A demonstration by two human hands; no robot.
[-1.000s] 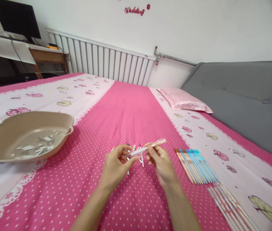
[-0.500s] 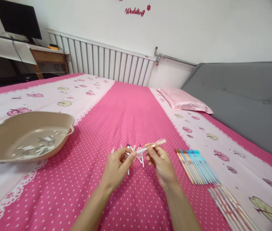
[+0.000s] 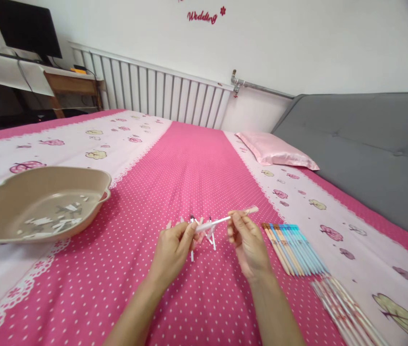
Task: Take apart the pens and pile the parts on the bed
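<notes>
My left hand (image 3: 171,247) pinches the pale pink end of a slim pen (image 3: 220,221). The fingers of my right hand (image 3: 250,245) close on its other end, and a translucent, pinkish tip sticks out past them. Between the hands runs a thin white length of the pen, apparently its refill. On the sheet just behind and below the hands lie loose white and pink pen pieces (image 3: 213,242), some with dark tips, partly hidden by my left hand. To the right of my right hand, a row of blue and peach pens (image 3: 294,250) lies side by side.
A beige basin (image 3: 81,175) with small white and grey pieces inside stands at left. More pale, patterned pens (image 3: 346,310) lie at lower right. The pink bedsheet (image 3: 197,158) spreads beneath everything. A pink pillow (image 3: 276,150) rests against the grey headboard (image 3: 363,129).
My right hand has moved right, away from my left, carrying its end of the pen. A longer white length now shows between the hands.
</notes>
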